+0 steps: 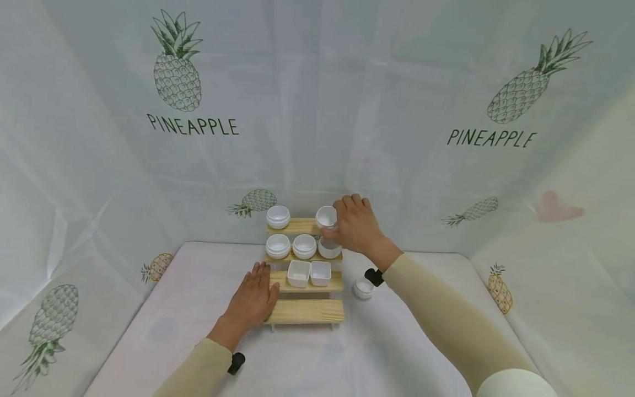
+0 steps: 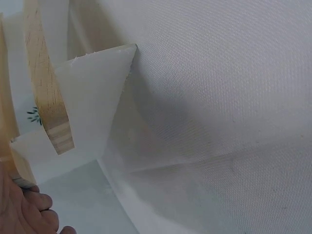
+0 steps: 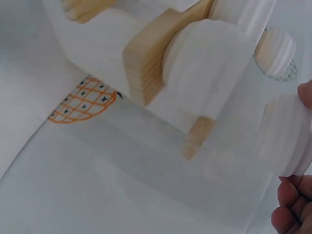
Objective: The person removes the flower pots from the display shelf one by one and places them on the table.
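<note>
A stepped rack [image 1: 303, 312] with pale wooden slats and white side panels stands in the middle of the table. My right hand [image 1: 358, 223] pinches a white ribbed cup [image 1: 325, 216] between thumb and fingers at the right end of the top slat; in the right wrist view this cup [image 3: 281, 134] appears beside the fingertips. My left hand [image 1: 252, 296] rests against the rack's left side with fingers straight. Another round cup [image 1: 278, 216] sits at the top left. Three round cups [image 1: 304, 246] line the second slat, and two square cups [image 1: 299, 274] the third.
A small round white cup [image 1: 364, 288] stands on the white-covered table [image 1: 397, 342] to the right of the rack, below my right wrist. Close behind the rack hangs a white curtain [image 1: 317, 110] with pineapple prints, which also encloses the sides.
</note>
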`<control>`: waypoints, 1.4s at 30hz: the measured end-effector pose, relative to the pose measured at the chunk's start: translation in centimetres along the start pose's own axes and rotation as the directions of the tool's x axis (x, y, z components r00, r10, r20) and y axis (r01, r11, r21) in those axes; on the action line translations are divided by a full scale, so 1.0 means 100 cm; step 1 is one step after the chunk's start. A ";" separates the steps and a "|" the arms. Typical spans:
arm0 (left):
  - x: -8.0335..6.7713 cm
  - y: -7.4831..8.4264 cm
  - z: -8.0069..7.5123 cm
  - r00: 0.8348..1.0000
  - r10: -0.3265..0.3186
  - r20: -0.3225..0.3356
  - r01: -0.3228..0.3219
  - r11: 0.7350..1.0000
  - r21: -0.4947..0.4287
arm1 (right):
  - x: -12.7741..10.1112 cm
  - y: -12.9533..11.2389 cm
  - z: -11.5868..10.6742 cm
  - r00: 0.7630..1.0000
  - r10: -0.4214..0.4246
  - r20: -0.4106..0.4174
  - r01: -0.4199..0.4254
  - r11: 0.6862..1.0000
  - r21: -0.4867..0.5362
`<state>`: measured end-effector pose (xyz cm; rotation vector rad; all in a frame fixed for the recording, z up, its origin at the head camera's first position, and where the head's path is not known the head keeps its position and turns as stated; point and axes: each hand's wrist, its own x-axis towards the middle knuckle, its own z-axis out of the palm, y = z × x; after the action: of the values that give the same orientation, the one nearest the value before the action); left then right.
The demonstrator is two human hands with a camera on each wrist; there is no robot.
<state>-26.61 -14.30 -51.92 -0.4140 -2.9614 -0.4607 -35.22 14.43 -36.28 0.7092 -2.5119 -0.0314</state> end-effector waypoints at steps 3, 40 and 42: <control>0.001 0.000 0.000 1.000 0.004 0.008 -0.004 1.000 -0.004 | -0.012 0.011 -0.002 1.000 0.018 0.002 -0.018 1.000 0.009; 0.000 0.001 0.002 1.000 -0.002 -0.029 0.001 1.000 -0.023 | -0.194 0.075 0.091 0.978 0.194 0.077 -0.195 0.981 0.004; 0.000 0.002 0.002 0.999 0.001 -0.034 -0.002 1.000 -0.024 | -0.200 0.074 0.096 0.973 0.210 0.101 -0.212 0.977 0.007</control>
<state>-26.55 -14.09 -52.08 -0.4063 -2.9257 -0.4989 -29.04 29.59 -52.96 0.4540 -2.6728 0.0321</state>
